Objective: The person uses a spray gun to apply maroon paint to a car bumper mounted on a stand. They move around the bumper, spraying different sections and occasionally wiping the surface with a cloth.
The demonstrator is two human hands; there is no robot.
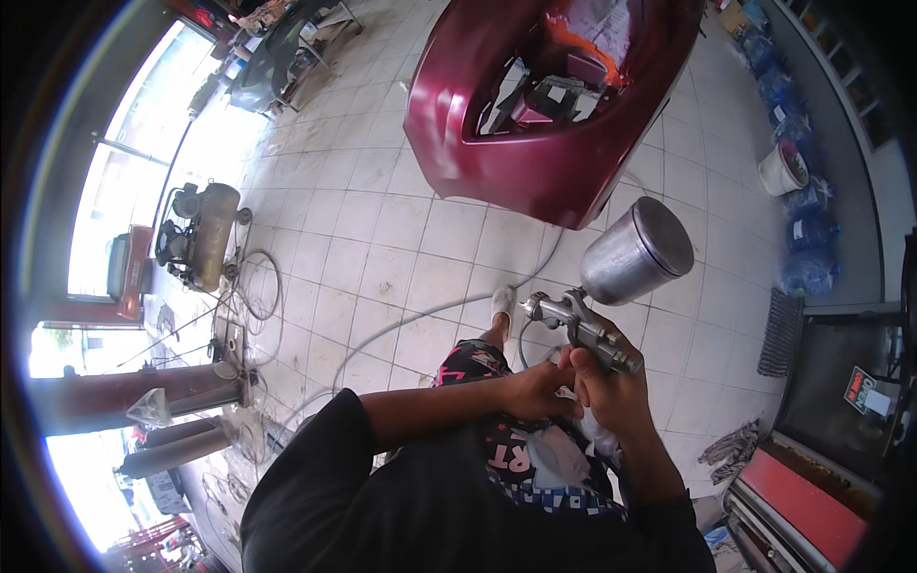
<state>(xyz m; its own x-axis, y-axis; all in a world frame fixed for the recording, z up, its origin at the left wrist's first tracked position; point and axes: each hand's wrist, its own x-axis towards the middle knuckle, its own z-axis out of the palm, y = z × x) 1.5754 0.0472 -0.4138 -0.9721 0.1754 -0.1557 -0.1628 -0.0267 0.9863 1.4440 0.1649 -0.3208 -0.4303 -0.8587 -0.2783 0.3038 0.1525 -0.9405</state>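
Note:
My right hand [609, 384] is closed around the handle of a metal spray gun [579, 320]. A large silver paint cup [626, 256] sits on top of the gun and leans to the right. The gun's nozzle points left. Close against the right hand, my left hand [546, 392] has its fingers curled in by the lower part of the handle; what they grip, if anything, is hidden. Beyond the gun, a glossy dark red car bumper [449, 153] is held up above the floor, with masking material in its opening.
A grey air hose [392, 327] curves across the white tiled floor [373, 272]. An air compressor [212, 234] stands at left near bright doorways. Several blue water jugs [810, 272] and a white bucket [783, 170] line the right wall. A red-topped cabinet [798, 511] is at lower right.

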